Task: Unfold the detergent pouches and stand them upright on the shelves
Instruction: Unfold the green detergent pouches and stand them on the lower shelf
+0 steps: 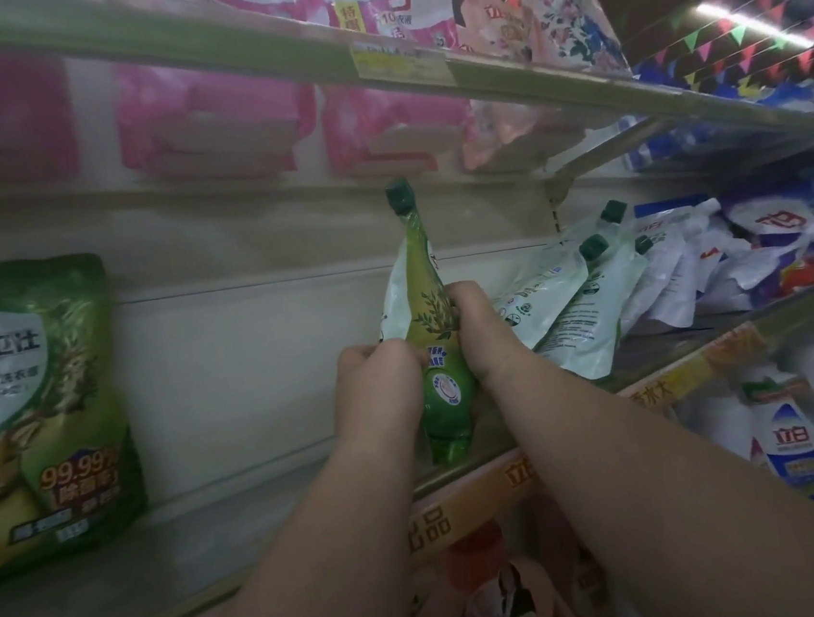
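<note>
Green pouch (437, 350) is gripped at its middle by both hands, left hand (377, 376) and right hand (480, 330), and it is standing on the shelf (122, 579) with cap up. Unfolding seems in progress; next the sides should be spread flat. Behind lean 3 more pouches (570, 301).

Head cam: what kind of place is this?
Most likely a supermarket or shop aisle for laundry goods. Metal shelves carry yellow price strips on their front edges, rows of detergent pouches fill them, and coloured bunting hangs below strip lights. Both hands hold a green spouted pouch.
</note>
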Demonstrator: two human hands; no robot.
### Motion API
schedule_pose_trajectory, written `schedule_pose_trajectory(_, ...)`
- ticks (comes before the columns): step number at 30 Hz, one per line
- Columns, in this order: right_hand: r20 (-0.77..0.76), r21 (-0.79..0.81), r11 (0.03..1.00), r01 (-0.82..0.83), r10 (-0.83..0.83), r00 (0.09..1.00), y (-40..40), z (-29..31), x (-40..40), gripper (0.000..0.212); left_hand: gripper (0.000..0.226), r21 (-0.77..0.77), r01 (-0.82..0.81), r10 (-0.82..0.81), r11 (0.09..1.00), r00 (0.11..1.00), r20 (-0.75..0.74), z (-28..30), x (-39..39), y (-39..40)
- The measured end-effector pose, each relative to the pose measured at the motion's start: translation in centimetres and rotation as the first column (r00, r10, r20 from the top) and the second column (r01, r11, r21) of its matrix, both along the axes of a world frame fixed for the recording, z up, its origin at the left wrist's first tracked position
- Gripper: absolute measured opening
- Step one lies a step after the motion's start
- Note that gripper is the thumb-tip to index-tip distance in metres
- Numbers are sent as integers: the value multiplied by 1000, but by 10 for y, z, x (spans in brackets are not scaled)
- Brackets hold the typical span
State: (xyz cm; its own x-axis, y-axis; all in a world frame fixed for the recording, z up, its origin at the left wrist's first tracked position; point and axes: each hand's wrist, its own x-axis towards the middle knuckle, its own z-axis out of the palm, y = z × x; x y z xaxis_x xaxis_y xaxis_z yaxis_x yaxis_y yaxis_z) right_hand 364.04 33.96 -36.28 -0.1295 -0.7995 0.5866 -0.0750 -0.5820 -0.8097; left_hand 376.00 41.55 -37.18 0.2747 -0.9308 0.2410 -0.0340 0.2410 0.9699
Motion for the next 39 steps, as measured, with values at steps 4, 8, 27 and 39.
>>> schedule_pose_trajectory(4, -14, 0, 1000, 28, -28, 1000, 2, -1, 5, 26, 35, -78, -96, 95, 992, 995, -14, -6, 1, 7)
schedule_pose_trajectory(8, -7, -1, 1000, -14, 14, 1000, 9, -3, 7, 37, 49, -178, -157, 178, 971, 978, 107, -6, -1, 19)
schedule_pose_trajectory(27, -44, -78, 988, -130, 126, 991, 1, -7, 2, 57, 48, -80, 50, -17, 996, 926, 377, 4, 45, 22)
schedule_pose_trajectory(39, -121, 257, 949, -184, 221, 968, -1, -6, 8, 123, 54, -84, 165, -142, 983, 963, 227, -8, 61, 7)
